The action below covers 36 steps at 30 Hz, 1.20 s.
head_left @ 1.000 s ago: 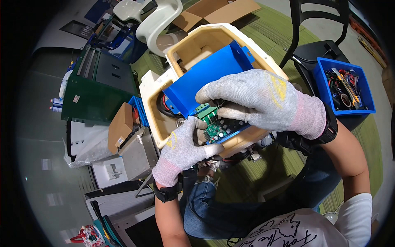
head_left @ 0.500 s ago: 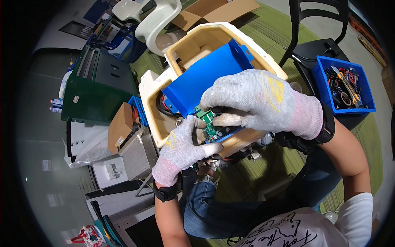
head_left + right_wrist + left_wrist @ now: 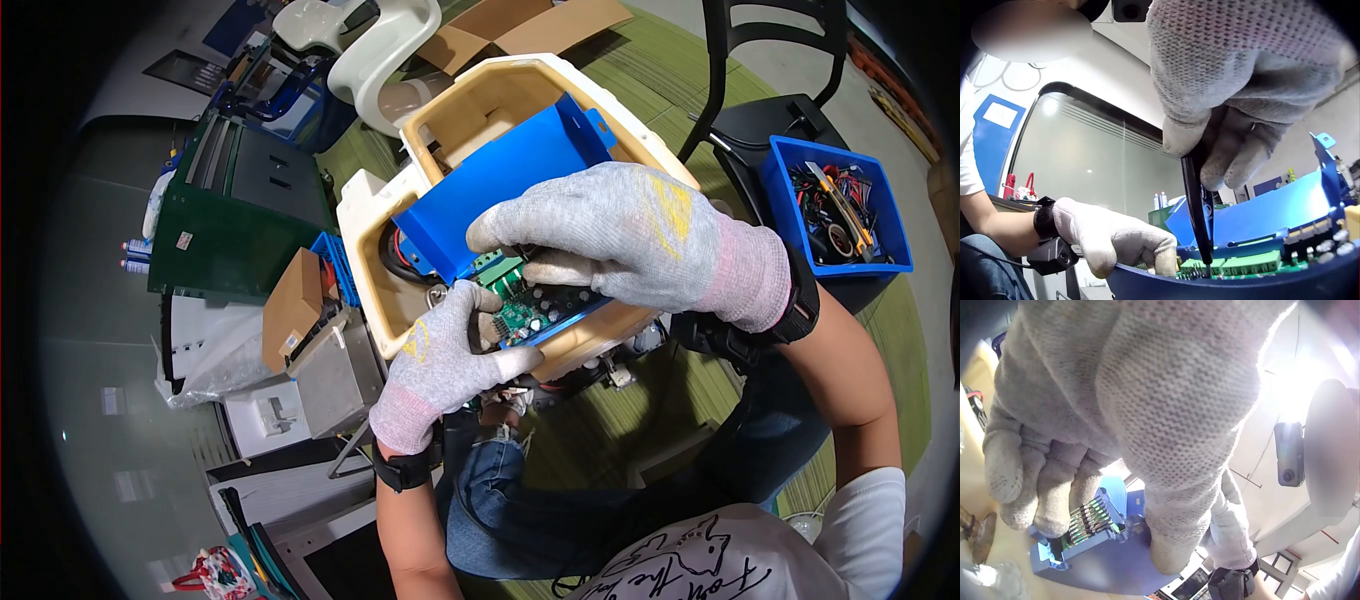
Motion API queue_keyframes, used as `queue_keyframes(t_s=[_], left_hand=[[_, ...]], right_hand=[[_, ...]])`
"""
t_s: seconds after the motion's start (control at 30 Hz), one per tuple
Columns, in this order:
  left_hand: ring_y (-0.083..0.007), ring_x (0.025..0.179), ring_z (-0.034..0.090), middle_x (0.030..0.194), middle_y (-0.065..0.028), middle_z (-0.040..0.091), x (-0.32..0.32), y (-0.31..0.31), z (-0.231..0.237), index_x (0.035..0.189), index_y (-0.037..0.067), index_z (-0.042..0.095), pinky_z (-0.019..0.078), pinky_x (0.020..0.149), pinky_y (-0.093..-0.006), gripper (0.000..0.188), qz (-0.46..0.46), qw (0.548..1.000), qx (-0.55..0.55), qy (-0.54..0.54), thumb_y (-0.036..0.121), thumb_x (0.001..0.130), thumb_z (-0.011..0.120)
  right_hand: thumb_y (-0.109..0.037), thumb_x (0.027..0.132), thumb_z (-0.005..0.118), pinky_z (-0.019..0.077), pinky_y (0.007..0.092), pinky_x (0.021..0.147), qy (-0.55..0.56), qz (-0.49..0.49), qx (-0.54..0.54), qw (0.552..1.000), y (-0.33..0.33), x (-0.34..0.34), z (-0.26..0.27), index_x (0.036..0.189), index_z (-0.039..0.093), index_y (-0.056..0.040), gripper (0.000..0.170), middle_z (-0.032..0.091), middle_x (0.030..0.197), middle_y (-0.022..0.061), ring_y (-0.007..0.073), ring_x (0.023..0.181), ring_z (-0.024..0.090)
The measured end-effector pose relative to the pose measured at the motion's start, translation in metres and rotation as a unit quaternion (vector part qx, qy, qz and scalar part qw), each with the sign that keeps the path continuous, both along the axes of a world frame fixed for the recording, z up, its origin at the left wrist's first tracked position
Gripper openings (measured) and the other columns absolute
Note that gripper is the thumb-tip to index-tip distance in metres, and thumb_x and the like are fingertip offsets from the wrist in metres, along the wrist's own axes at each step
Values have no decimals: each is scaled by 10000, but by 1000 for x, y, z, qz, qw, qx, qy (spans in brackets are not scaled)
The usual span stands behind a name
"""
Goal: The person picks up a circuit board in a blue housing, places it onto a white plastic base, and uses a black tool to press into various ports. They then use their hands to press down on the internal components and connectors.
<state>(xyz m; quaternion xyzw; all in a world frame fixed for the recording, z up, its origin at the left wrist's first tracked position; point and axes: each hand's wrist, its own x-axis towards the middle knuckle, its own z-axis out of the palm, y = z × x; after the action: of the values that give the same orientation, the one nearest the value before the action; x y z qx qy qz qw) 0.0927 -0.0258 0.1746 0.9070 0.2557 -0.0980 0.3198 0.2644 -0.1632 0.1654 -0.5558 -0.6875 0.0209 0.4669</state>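
Note:
My gloved left hand (image 3: 430, 360) grips the near left edge of an open blue metal case (image 3: 505, 190), thumb outside and fingers curled over the rim. Inside the case lies a green circuit board (image 3: 515, 318); its connector pins show below the left fingers in the left wrist view. Above the board, my gloved right hand (image 3: 625, 240) pinches black tweezers (image 3: 1196, 200) between thumb and fingers. They point down, their narrow tip right at the pins beside green terminal blocks (image 3: 1250, 262). In the head view the right hand hides most of the tweezers.
The case sits over a cream-coloured plastic housing (image 3: 650, 140) with deep hollows and cables. A blue bin (image 3: 785, 215) of tools and wires stands on a black chair (image 3: 790, 125) at right. At left are a cardboard box (image 3: 293, 300) and a green cabinet (image 3: 240, 220).
The right hand dipped slightly toward the board, then came back up and left, its index fingertip reaching a little farther left. The left hand keeps its place on the case.

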Motion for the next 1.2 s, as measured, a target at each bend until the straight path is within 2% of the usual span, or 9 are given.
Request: queue_keyframes(t_s=[0.2,0.53,0.8,1.2], left_hand=[[-231,762,615,804,-121,608,-1,3,-4,1006,15,525,482,707,-344,633,-2,1000,-3,2,427,593,769],[-243,815,623,846,-139,618,0,3,-4,1005,13,524,480,747,-350,635,6,1000,-8,5,419,584,771],[-224,779,619,818,-119,617,1,1,-1,1006,14,525,484,725,-336,633,13,1000,-9,14,405,578,779],[-213,755,619,789,-109,616,1,1,0,1001,14,520,486,708,-335,623,6,1000,-6,9,404,589,777]], right_hand=[[-141,814,613,479,372,744,25,-26,-4,999,-1,0,4,1038,595,-142,225,617,917,90,294,835,607],[-123,816,596,484,369,765,21,-2,-20,1000,-2,-4,2,1042,595,-136,226,620,950,89,290,871,613],[-127,809,605,486,364,740,9,7,2,1000,0,-2,1,1025,594,-129,217,618,922,94,287,846,617],[-149,798,620,491,376,744,-6,-1,-28,1000,-3,-4,6,1009,586,-122,215,612,904,103,296,849,612]])
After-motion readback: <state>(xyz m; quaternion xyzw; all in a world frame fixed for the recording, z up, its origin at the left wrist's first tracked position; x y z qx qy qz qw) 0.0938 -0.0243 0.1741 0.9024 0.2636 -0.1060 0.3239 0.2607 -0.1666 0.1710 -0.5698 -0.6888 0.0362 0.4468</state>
